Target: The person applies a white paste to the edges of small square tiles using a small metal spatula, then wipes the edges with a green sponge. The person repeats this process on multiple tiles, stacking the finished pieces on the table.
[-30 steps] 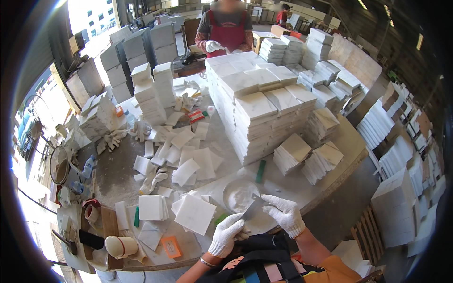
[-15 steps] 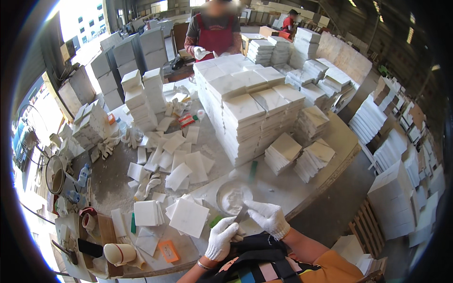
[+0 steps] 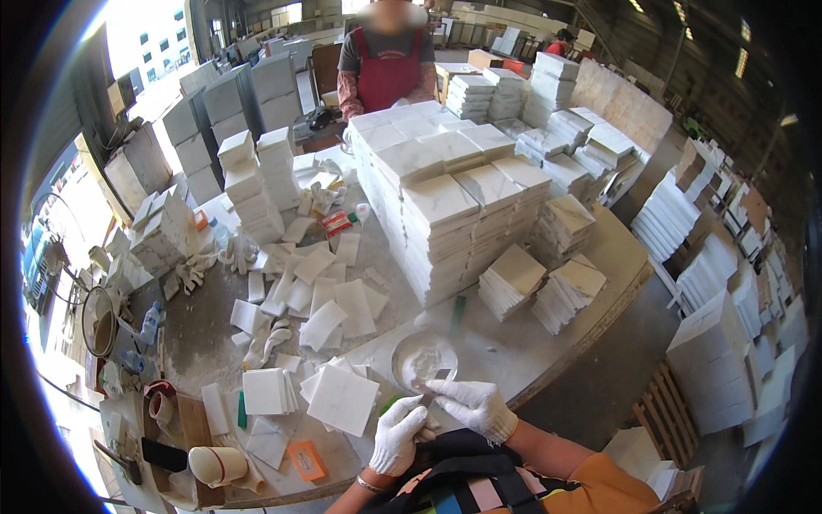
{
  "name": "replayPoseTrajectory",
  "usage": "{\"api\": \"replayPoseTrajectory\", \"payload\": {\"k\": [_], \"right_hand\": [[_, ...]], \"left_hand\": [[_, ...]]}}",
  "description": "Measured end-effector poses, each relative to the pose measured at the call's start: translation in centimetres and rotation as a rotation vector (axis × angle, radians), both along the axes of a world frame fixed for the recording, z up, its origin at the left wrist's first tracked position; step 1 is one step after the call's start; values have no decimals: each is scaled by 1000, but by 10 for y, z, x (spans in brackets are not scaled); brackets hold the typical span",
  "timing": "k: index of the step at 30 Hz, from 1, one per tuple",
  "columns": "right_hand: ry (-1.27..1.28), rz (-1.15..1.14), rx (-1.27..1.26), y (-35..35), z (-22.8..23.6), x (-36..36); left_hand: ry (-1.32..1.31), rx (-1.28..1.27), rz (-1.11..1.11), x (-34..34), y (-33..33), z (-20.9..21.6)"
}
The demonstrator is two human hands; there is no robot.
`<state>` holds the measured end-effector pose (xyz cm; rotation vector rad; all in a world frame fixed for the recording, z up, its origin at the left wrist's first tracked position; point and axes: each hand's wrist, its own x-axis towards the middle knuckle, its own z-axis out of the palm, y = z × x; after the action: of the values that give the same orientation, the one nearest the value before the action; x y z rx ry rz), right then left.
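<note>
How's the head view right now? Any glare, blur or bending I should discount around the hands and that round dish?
Head view: daylight blows out the upper left windows; the fisheye bends the table edge and darkens the rim; a co-worker's face at the top is blurred. The left hand, right hand and round dish near the centre are evenly lit and fairly sharp, though the dish shows pale sheen.

White cloth gloves (image 3: 467, 404); smooth matt marble tiles (image 3: 342, 399); dusty table (image 3: 548, 343).
</note>
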<state>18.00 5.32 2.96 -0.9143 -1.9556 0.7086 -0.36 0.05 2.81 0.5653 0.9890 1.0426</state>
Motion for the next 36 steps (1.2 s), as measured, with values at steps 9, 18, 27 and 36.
{"api": "replayPoseTrajectory", "payload": {"k": [9, 18, 27, 36], "right_hand": [[-87, 18, 29, -3, 8, 0], [264, -245, -416, 26, -14, 33], [597, 115, -1098, 17, 7, 15], [443, 65, -1024, 20, 2, 14]], "left_hand": [[57, 37, -36, -1, -1, -8], [-20, -6, 44, -2, 1, 0], [80, -13, -41, 3, 1, -9], [228, 58, -352, -1, 2, -1]]}}
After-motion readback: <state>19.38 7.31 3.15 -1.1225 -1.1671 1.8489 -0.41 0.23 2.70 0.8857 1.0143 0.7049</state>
